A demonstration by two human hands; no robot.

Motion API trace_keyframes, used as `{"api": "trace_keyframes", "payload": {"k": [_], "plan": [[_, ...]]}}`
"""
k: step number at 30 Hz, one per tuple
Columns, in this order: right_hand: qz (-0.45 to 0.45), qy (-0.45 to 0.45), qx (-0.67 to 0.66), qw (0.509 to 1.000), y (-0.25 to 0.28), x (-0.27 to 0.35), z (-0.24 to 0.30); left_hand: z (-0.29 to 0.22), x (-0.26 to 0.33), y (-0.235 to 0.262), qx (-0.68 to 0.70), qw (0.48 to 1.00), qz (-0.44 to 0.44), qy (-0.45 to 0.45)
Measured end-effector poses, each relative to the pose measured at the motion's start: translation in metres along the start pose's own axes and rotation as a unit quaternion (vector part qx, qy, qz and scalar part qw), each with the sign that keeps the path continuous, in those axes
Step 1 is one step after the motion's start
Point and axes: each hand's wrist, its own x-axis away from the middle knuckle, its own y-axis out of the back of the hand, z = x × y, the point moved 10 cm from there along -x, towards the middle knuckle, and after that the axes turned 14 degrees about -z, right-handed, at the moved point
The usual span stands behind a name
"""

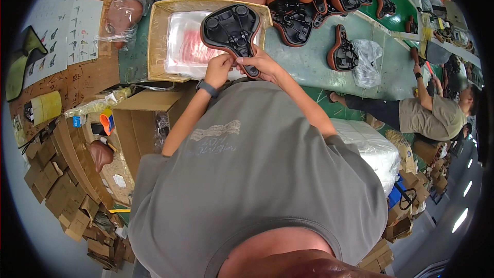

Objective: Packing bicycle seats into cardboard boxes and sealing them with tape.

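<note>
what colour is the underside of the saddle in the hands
Black, on the saddle held by both hands, left hand and right hand; head view.

Black saddle (230,30), green table (309,62)

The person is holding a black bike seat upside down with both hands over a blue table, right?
Not quite: the table is green, not blue. The head view shows both hands, left and right, holding the upside-down black bike seat over it.
</note>
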Motion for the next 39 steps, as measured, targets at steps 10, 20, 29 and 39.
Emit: {"api": "trace_keyframes", "payload": {"k": [10,20,29,39], "plan": [[-0.093,0.079,-0.053,0.991,0.026,0.034,0.056,-0.053,0.047,0.168,0.587,0.741,-0.261,0.196],[-0.218,0.287,0.466,0.808,0.007,0.064,0.068,-0.26,0.04,0.043,0.016,0.957,0.026,-0.287],[-0.003,0.04,0.147,0.988,0.129,0.033,0.055,-0.324,-0.01,0.39,0.122,0.825,-0.465,-0.297],[-0.635,-0.044,0.0,0.772,0.607,0.011,0.075,-0.113,-0.035,0.014,-0.104,0.955,-0.181,-0.211]]}}
